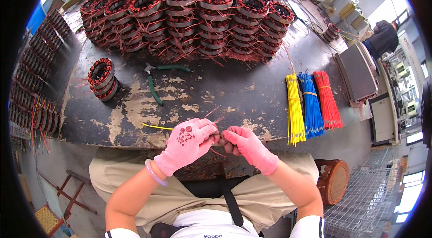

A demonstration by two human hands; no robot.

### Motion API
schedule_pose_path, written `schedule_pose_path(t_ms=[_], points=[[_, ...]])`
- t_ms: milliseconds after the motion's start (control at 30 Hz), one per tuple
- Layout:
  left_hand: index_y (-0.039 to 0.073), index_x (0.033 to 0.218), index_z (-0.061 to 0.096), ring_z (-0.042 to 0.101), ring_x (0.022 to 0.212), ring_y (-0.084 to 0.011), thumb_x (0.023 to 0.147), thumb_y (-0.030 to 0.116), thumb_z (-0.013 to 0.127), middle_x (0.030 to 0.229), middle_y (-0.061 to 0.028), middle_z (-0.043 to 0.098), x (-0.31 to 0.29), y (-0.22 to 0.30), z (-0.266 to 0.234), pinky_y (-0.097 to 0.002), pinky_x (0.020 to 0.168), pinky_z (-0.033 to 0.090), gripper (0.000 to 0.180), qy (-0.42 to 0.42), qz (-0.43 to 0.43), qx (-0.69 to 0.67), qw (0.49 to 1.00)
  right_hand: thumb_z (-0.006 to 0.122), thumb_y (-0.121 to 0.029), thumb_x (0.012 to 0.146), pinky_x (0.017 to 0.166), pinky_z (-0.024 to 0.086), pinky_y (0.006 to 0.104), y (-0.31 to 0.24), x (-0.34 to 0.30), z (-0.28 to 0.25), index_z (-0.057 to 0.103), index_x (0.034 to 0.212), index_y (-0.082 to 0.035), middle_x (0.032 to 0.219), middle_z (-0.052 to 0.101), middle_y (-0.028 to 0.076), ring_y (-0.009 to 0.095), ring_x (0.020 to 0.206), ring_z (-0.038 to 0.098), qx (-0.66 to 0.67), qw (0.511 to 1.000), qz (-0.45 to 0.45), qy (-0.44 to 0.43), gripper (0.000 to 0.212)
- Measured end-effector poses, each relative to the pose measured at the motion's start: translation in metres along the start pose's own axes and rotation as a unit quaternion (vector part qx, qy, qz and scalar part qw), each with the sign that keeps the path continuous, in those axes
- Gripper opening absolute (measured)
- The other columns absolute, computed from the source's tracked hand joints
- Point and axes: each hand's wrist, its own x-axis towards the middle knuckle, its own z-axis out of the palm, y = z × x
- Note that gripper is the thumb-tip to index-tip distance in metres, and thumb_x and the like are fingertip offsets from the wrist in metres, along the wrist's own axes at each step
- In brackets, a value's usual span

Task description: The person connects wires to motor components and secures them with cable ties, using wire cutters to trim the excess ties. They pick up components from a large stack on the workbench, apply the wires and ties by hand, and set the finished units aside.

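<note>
Looking down from the head camera, I see the left hand (189, 137) and the right hand (250, 147), both in pink gloves, meet at the near edge of the worn dark table (234, 98); their fingertips are drawn together and pinch thin red wires (213, 112), whose loose ends rise above the fingers; which strand each hand holds, I cannot tell, because the fingers hide it; one yellow wire (157, 126) comes out to the left from under my left hand.

Beyond the hands lie pliers (154, 93) with green handles, spread apart; to the left of them stands a small stack of wound rings (102, 73); a big pile of similar rings (182, 23) fills the far side; to the right, a yellow bundle (294, 112), a blue bundle (312, 107) and a red bundle (328, 103) lie side by side.
</note>
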Motion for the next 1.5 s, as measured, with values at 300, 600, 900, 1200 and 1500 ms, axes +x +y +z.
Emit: schedule_pose_path(t_ms=[300, 600, 900, 1200, 1500], points=[[0.009, 0.091, 0.066, 0.066, 0.086, -0.027, 0.082, 0.019, 0.076, 0.094, -0.0047, 0.067, -0.001, -0.001, 0.007, -0.04, 0.076, 0.054, 0.016, 0.023, 0.005, 0.027, 0.999, 0.069, -0.018, 0.081, 0.077, 0.053, 0.037, 0.006, -0.007, 0.009, 0.065, 0.115, -0.014, 0.099, 0.065, 0.0, 0.021, 0.088, 0.064, -0.576, 0.625, -0.484, 0.208, 0.034], [0.007, 0.094, 0.071, 0.067, 0.092, -0.0281, 0.084, 0.011, 0.073, 0.1, -0.0077, 0.071, 0.001, 0.003, -0.001, -0.0378, 0.08, 0.055, 0.011, -0.004, -0.003, 0.004, 1.0, 0.064, -0.016, 0.083, 0.075, 0.051, 0.0382, 0.024, 0.001, 0.003, 0.065, 0.123, -0.022, 0.092, 0.061, -0.002, 0.021, 0.085, 0.061, -0.555, 0.669, -0.452, 0.202, 0.04], [0.006, 0.112, 0.07, 0.058, 0.12, -0.0356, 0.09, 0.004, 0.06, 0.129, -0.0139, 0.063, 0.001, 0.004, -0.026, -0.0448, 0.102, 0.047, 0.024, 0.023, 0.009, 0.07, 0.997, 0.06, -0.019, 0.086, 0.079, 0.051, 0.0381, 0.029, 0.005, 0.002, 0.065, 0.124, -0.026, 0.095, 0.055, 0.0, 0.021, 0.093, 0.058, -0.574, 0.657, -0.458, 0.174, 0.04], [0.001, 0.111, 0.067, 0.064, 0.106, -0.0387, 0.096, 0.013, 0.06, 0.12, -0.0182, 0.064, 0.002, -0.001, -0.007, -0.0431, 0.093, 0.051, 0.02, 0.037, -0.089, 0.04, 0.994, 0.071, -0.025, 0.094, 0.06, 0.049, 0.0397, 0.036, -0.077, -0.059, 0.066, 0.072, -0.006, 0.068, 0.06, 0.01, 0.03, 0.064, 0.062, -0.33, 0.804, -0.274, 0.411, 0.029], [-0.004, 0.116, 0.065, 0.062, 0.108, -0.037, 0.101, 0.011, 0.054, 0.123, -0.0194, 0.062, 0.003, 0.004, -0.008, -0.041, 0.094, 0.05, 0.024, 0.017, -0.08, 0.056, 0.995, 0.067, -0.056, 0.09, 0.062, 0.048, 0.0437, 0.059, -0.123, -0.165, 0.061, 0.064, -0.007, 0.072, 0.064, 0.011, 0.034, 0.069, 0.064, -0.426, 0.655, -0.094, 0.617, 0.056]])
